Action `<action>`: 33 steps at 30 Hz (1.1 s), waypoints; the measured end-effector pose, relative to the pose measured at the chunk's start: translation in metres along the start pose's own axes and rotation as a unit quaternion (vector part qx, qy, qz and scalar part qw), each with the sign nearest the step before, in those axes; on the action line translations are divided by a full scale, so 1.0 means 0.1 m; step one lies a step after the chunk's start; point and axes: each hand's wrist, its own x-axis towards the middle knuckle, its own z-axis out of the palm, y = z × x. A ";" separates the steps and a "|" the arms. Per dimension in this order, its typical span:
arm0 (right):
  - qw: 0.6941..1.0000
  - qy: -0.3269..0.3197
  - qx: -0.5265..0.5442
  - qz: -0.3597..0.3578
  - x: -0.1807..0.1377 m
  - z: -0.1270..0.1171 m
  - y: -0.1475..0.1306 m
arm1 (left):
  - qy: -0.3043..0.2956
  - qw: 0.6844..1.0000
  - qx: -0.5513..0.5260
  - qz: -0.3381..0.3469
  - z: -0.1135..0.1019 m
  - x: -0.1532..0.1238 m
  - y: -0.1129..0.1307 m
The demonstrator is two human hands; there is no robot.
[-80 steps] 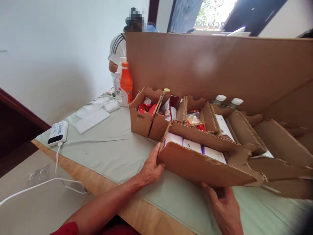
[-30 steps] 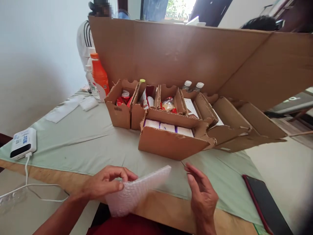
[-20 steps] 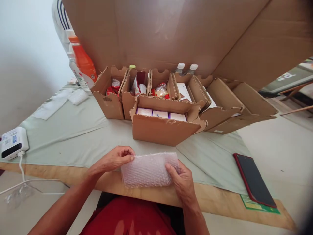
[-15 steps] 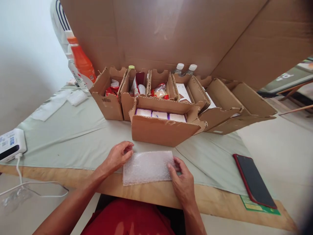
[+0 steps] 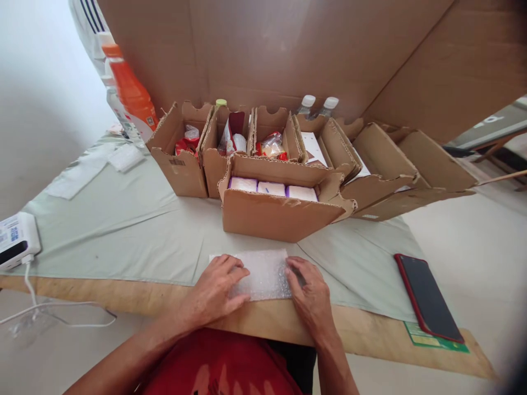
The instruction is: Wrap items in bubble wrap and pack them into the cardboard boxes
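Observation:
A flat, clear piece of bubble wrap [image 5: 263, 274] lies at the table's front edge, partly on the cloth. Over its left part rests my left hand [image 5: 222, 285], palm down with the fingers apart, covering the left end. At the opposite end my right hand [image 5: 309, 291] holds the right edge, thumb on top and fingers curled at the side. Just beyond the bubble wrap stands a cardboard box [image 5: 263, 216] with white, purple-edged packs [image 5: 272, 189] lined up inside.
Behind is a row of open cardboard bins [image 5: 177, 173] with red packets and white cards. An orange bottle [image 5: 132, 90] stands at the back left. A white power strip [image 5: 18, 241] lies at the left, a red-cased phone [image 5: 428, 296] at the right.
My left hand has moved right, from the upper left corner onto the bubble wrap. My right hand stays at the right edge. The view has shifted slightly.

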 end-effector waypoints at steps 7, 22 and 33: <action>0.998 -0.013 -0.057 0.009 -0.16 0.02 0.05 | -0.016 1.000 0.006 -0.025 0.16 -0.07 -0.09; 0.947 -0.127 0.220 0.197 -0.14 -0.24 -0.43 | 0.075 0.982 -0.136 -0.104 0.04 -0.17 -0.03; 0.809 -0.010 0.551 0.202 -0.06 -0.33 -0.60 | 0.029 0.870 -0.467 -0.157 -0.31 -0.46 -0.35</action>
